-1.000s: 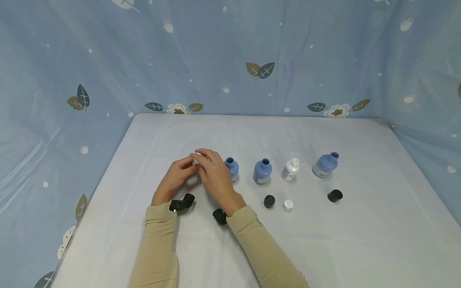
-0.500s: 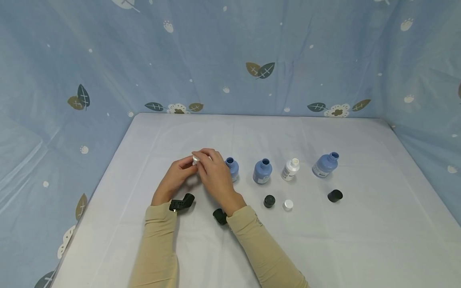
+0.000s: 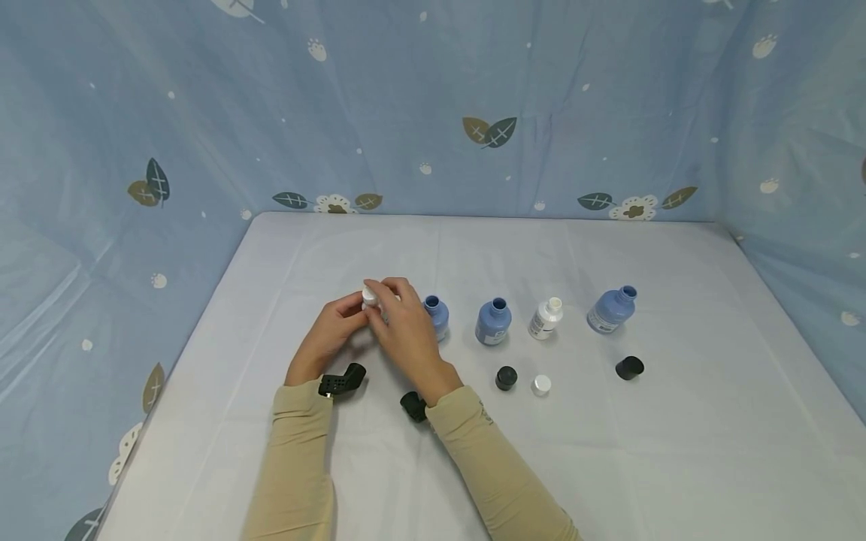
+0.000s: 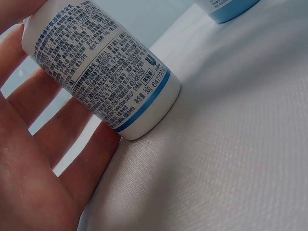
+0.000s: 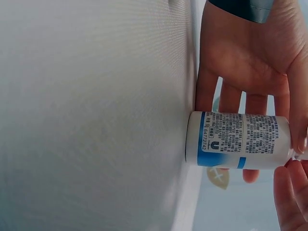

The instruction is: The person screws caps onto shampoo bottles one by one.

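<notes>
My left hand (image 3: 329, 330) stands a small white bottle (image 4: 101, 72) on the cloth, its fingers behind and thumb near the top. Dense print and a blue stripe near the base show in the left wrist view. With its fingertips, my right hand (image 3: 408, 327) pinches a white cap (image 3: 369, 297) at the bottle's top. In the right wrist view, the right fingertips (image 5: 290, 192) meet the bottle's top end beside the left thumb. In the head view the hands hide most of this bottle. A blue bottle (image 3: 438, 319) stands just right of the right hand, partly covered by it.
Farther right stand an uncapped blue bottle (image 3: 493, 323), an uncapped white bottle (image 3: 544, 320) and another uncapped blue bottle (image 3: 611, 309). In front of them lie a black cap (image 3: 506, 378), a white cap (image 3: 540, 385) and another black cap (image 3: 629, 367). A patterned blue curtain (image 3: 433, 113) borders the table.
My right fingers have shifted around the white cap, which shows more clearly now than a second ago. The left hand stays in place, as do the other bottles and caps.
</notes>
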A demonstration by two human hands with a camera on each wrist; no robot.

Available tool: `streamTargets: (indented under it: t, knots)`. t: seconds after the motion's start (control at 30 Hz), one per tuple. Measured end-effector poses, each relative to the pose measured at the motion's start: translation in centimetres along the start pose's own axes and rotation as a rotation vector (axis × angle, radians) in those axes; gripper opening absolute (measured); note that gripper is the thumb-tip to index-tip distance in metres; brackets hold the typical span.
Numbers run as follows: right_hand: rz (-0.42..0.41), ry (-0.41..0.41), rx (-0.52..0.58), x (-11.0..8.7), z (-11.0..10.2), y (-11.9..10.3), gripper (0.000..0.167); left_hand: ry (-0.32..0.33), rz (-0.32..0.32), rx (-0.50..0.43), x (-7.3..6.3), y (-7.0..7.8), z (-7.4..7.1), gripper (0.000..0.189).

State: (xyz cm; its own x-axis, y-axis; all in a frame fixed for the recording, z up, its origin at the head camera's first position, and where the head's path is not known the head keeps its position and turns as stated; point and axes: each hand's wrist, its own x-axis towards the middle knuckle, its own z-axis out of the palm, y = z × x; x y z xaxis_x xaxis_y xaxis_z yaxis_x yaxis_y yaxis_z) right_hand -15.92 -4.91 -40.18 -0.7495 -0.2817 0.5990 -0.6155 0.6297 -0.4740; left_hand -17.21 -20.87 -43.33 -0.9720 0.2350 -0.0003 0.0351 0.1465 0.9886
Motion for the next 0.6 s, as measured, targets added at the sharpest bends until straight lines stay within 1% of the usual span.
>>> streamTargets:
  t: [0.17, 0.3, 0.4, 0.47, 0.6]
  knots:
    - [-0.003, -0.009, 0.000, 0.0, 0.0, 0.0, 0.036, 0.005, -0.030, -0.010, -0.1, 0.3, 0.0, 0.042]
    - [-0.019, -0.027, 0.010, 0.1, -0.1, 0.1, 0.039, -0.004, -0.026, -0.007, -0.6, 1.5, 0.3, 0.043]
    - [-0.014, -0.041, 0.022, 0.2, -0.2, 0.1, 0.041, -0.010, -0.020, -0.002, -0.9, 2.4, 0.4, 0.044]
    - [-0.012, -0.045, 0.037, 0.2, -0.3, 0.2, 0.041, -0.010, -0.019, -0.005, -0.9, 2.5, 0.5, 0.043]
    - [-0.028, -0.041, 0.055, 0.1, -0.2, 0.3, 0.039, -0.002, -0.014, 0.022, -1.0, 2.5, 0.4, 0.039]
